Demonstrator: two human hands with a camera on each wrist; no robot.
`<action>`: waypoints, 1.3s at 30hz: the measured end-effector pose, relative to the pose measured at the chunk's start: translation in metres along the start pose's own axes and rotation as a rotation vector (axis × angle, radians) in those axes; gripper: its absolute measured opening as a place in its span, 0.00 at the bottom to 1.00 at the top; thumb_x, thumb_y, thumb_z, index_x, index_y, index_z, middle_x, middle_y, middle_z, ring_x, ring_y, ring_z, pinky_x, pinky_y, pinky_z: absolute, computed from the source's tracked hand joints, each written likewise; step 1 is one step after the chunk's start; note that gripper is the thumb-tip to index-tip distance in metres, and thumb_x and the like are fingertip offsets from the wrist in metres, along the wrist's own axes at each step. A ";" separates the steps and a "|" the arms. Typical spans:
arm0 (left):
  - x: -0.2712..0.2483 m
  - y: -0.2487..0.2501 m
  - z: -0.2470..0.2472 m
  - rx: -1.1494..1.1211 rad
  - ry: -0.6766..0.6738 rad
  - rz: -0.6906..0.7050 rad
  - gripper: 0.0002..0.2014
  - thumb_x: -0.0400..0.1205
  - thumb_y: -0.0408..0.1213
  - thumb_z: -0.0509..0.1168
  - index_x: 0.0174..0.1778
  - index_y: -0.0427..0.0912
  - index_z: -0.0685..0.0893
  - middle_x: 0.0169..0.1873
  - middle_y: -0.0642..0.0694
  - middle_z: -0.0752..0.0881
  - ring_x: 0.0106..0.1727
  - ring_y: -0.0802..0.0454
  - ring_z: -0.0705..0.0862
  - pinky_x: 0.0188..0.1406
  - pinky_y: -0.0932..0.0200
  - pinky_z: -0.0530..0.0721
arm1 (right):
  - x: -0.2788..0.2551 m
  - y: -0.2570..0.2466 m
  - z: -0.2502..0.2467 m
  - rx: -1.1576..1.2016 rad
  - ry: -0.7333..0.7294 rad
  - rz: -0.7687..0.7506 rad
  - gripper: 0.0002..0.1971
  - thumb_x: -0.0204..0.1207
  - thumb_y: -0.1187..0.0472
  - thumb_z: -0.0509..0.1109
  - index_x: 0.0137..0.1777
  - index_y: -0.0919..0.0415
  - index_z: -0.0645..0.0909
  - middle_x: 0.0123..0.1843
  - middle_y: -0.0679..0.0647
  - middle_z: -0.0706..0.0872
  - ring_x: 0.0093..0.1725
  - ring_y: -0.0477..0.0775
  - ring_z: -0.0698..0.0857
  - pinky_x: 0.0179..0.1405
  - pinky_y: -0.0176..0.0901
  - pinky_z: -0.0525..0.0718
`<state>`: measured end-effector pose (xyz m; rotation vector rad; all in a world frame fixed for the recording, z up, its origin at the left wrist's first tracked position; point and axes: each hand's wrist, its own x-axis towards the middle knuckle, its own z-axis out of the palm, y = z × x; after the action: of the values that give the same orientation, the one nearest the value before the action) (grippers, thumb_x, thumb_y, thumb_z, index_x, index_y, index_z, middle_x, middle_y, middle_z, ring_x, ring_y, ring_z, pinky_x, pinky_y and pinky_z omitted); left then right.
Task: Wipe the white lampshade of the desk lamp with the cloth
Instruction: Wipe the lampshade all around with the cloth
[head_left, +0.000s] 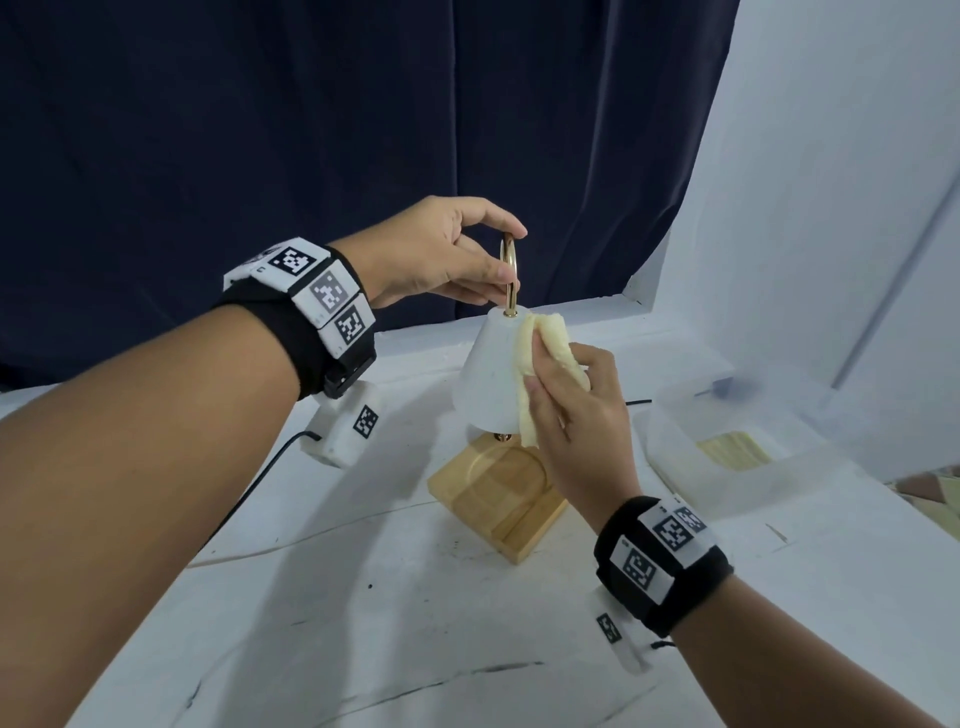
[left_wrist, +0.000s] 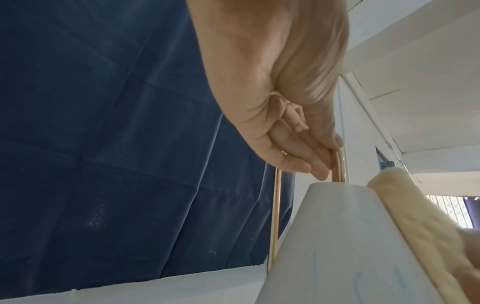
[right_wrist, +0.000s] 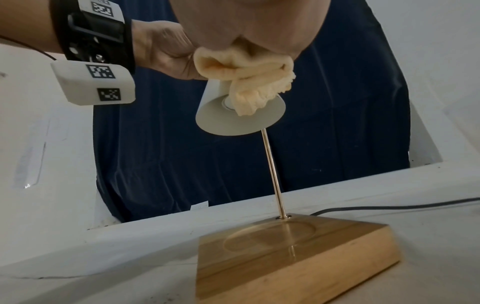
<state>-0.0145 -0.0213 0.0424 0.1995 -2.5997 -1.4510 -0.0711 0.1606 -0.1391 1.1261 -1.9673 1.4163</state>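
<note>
Against a navy curtain (head_left: 311, 130), on a white table (head_left: 363, 623), your left hand (head_left: 441, 254) is pinching the brass loop (head_left: 509, 275) while your right hand (head_left: 576, 405) is gripping the cloth (head_left: 535, 348) against the lampshade (head_left: 488, 374); keep steadying, sweeping downward lightly.

dim, soft indoor light (edges warped, blurry)

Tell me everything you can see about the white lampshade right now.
The white lampshade is a matte cone, narrow on top, open and wider below, with faint bluish streaks. It hangs from a gold looped rod above a wooden base. The left hand pinches the loop; the right hand presses a pale yellow cloth against its right side.
</note>
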 end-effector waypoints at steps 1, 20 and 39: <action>0.000 0.000 0.000 0.003 -0.004 0.000 0.21 0.85 0.30 0.75 0.73 0.44 0.83 0.47 0.37 0.97 0.54 0.42 0.97 0.63 0.46 0.93 | -0.003 0.002 0.001 -0.009 0.020 -0.063 0.20 0.87 0.63 0.70 0.78 0.55 0.83 0.64 0.57 0.78 0.60 0.52 0.81 0.57 0.38 0.83; -0.002 -0.003 0.002 -0.002 -0.010 0.011 0.21 0.86 0.31 0.75 0.74 0.45 0.82 0.47 0.39 0.97 0.53 0.43 0.97 0.60 0.48 0.94 | 0.005 -0.005 -0.007 -0.203 -0.078 -0.325 0.13 0.85 0.62 0.74 0.68 0.58 0.90 0.60 0.61 0.79 0.47 0.59 0.82 0.44 0.47 0.84; -0.006 -0.017 0.012 -0.072 0.081 0.073 0.25 0.86 0.32 0.75 0.79 0.49 0.81 0.48 0.40 0.97 0.53 0.45 0.97 0.56 0.55 0.94 | 0.021 -0.014 0.001 -0.128 -0.083 -0.214 0.15 0.87 0.54 0.70 0.68 0.60 0.88 0.60 0.45 0.69 0.54 0.48 0.79 0.52 0.45 0.84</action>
<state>-0.0100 -0.0190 0.0214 0.1497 -2.4596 -1.4765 -0.0706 0.1507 -0.1160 1.3106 -1.8982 1.1344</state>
